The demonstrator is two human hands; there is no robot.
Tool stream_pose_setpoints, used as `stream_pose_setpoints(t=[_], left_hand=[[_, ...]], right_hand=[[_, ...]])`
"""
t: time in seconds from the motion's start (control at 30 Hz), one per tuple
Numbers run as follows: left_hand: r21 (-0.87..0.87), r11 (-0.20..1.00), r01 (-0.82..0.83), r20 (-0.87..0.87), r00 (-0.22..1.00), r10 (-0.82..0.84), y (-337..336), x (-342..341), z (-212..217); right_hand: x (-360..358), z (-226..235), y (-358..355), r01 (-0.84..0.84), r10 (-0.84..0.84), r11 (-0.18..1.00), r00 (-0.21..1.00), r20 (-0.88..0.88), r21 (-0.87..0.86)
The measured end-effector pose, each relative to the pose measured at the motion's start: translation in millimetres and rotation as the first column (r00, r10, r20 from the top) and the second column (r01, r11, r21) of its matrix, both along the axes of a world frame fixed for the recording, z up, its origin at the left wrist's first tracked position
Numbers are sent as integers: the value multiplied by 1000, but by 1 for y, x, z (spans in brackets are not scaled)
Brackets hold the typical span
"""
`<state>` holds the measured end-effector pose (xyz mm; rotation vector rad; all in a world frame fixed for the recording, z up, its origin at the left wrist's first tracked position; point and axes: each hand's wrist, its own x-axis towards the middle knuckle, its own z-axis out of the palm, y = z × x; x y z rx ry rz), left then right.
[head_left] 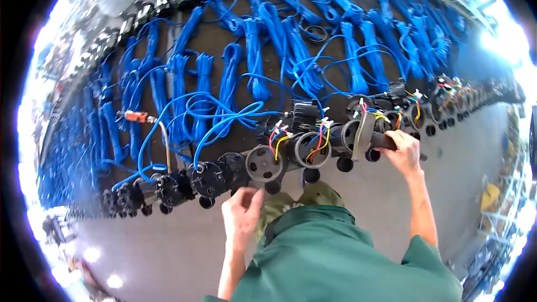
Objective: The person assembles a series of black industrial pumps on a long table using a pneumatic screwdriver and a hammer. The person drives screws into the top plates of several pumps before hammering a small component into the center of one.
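Right fingers: curled tight round a dark tool handle (386, 141), knuckles up, thumb hidden under the grip.
Right hand (404, 151): sits at the front edge of the bench (224, 45), right of the middle, just beside a grey open-ended housing (358, 134).
Tool tip: cannot tell what it ends in; the working end is hidden behind the housing rim.
Left fingers: half-curled, thumb and forefinger close together; whether they pinch a small part cannot be told.
Left hand (241, 212): hovers off the front edge, just below a grey round cap (263, 163), not touching it.
Work piece: a row of black and grey cylindrical units along the front edge; the middle ones lie open with red, yellow and white wires (321, 134) spilling out.
Behind the row: blue cable bundles (254, 56) laid side by side back to the far edge; an orange-handled tool (136, 116) lies among them toward the left.
Doing it well (judgement): keep the tool square to the housing, steady the unit with the free hand, and keep the loose wires out of the tool's path.
Right arm: bare forearm stretched forward, wrist bent slightly inward.
Left arm: elbow tucked, forearm rising steeply from the lower edge of the view.
Body: green shirt (335, 263).
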<state>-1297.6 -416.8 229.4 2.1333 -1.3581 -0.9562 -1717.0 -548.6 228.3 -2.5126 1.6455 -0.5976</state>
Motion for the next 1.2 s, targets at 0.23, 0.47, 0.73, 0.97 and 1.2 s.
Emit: stream_pose_setpoints(t=[0.23, 0.47, 0.73, 0.97, 1.2], left_hand=[[309, 924, 224, 253, 918, -306, -201, -28, -39], [254, 964, 82, 87, 990, -107, -206, -3, -53], [-298, 944, -139, -423, 906, 0, -122, -5, 33], [-561, 811, -168, -483, 862, -156, -73, -23, 8], [-754, 619, 220, 104, 970, -218, -76, -21, 43]], right_hand=[[-4, 37, -40, -115, 116, 981, 993, 0, 156], [78, 68, -18, -303, 184, 939, 843, 505, 164], [185, -5, -82, -537, -215, 426, 722, 658, 728], [204, -22, -104, -477, -409, 422, 659, 632, 771], [209, 35, -71, -825, -475, 85, 459, 751, 558]])
